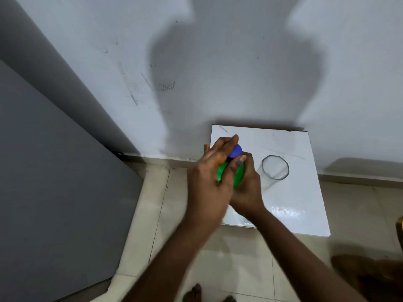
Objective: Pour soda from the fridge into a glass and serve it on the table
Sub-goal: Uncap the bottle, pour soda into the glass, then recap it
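the white counter (290,205) sits low against the wall (218,62), its left edge just beside the hands, its front edge over tiled floor (165,225) with free room there. a grey fridge (54,182) fills the left side. the green soda bottle (238,175) with its blue cap (236,151) stands at the counter's left edge, mostly hidden. the left hand (209,177) has its fingers over the cap and neck; the right hand (246,188) grips the bottle's body. a clear glass (275,167) stands upright just to the right, apart from the hands, empty as far as i can see.
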